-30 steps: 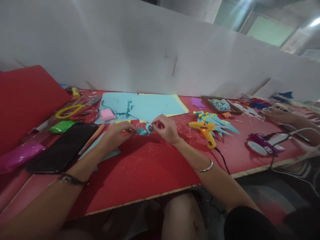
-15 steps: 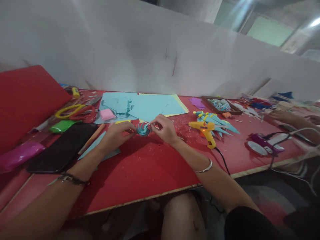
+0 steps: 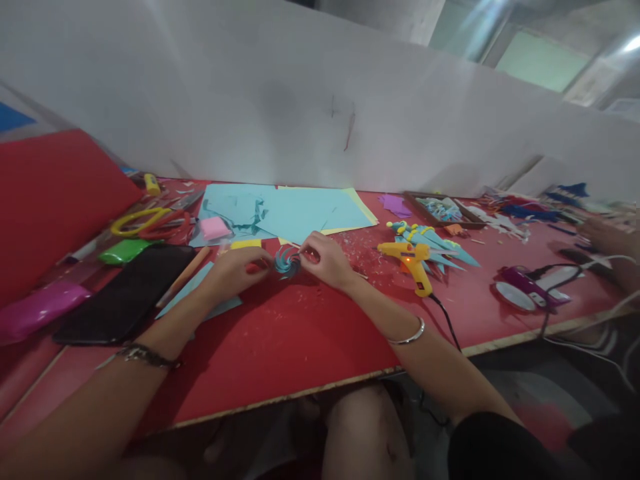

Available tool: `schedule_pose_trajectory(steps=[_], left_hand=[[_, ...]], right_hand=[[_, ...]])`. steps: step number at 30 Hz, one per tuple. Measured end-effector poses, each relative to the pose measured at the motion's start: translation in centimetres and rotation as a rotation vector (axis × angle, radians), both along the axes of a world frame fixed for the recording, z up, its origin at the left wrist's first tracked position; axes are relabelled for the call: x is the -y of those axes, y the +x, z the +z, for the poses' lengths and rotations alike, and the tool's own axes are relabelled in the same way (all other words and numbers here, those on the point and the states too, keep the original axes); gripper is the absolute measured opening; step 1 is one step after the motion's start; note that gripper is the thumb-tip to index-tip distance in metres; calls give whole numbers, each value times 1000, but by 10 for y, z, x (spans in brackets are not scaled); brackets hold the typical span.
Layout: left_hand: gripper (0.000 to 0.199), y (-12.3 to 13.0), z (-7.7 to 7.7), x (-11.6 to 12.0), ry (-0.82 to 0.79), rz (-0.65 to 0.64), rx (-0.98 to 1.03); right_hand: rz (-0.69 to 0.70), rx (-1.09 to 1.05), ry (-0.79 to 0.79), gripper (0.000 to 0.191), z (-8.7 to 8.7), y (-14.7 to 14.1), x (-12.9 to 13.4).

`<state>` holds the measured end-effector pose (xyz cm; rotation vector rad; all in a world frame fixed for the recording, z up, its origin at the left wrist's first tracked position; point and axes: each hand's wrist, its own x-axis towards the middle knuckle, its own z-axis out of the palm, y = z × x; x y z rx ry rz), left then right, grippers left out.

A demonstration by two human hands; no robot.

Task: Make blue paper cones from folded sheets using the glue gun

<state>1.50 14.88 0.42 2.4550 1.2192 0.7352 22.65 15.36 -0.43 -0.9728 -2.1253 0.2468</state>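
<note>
Between my two hands is a small blue paper flower (image 3: 287, 264) with curled, swirling petals, just above the red table (image 3: 300, 340). My left hand (image 3: 241, 268) pinches its left edge, thumb and fingertips closed together. From the other side, my right hand (image 3: 325, 260) grips the right edge of the flower between thumb and forefinger. Light blue paper sheets (image 3: 310, 217) lie behind my hands, with dark cut scraps on them. A folded piece of blue paper (image 3: 220, 308) rests partly under my left wrist.
Right of my hands lie a yellow glue gun (image 3: 413, 259) with a black cord and blue paper cones (image 3: 453, 250). On the left are a black phone-like slab (image 3: 125, 293), scissors (image 3: 143, 222) and a pink pad (image 3: 215, 228). A co-worker's hand (image 3: 607, 237) shows far right.
The paper flower has turned slightly between my fingers, and both hands have shifted very little. At far right, the co-worker's hand has moved further right.
</note>
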Motion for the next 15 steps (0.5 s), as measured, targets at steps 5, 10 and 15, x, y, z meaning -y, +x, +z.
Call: schedule_pose_trajectory(steps=[5,10,15], left_hand=[[19,-1,-6,-3,-6,-6,-85],[22,0,-7,-3,6,-39,-130],[24,0,-4,-3,75,-60,-58]], right_hand=[[4,32,-73,4,-3,1,-2],[16,30,-97,5,-4,1,-4],[4,71,-174,8,-4,-1,-2]])
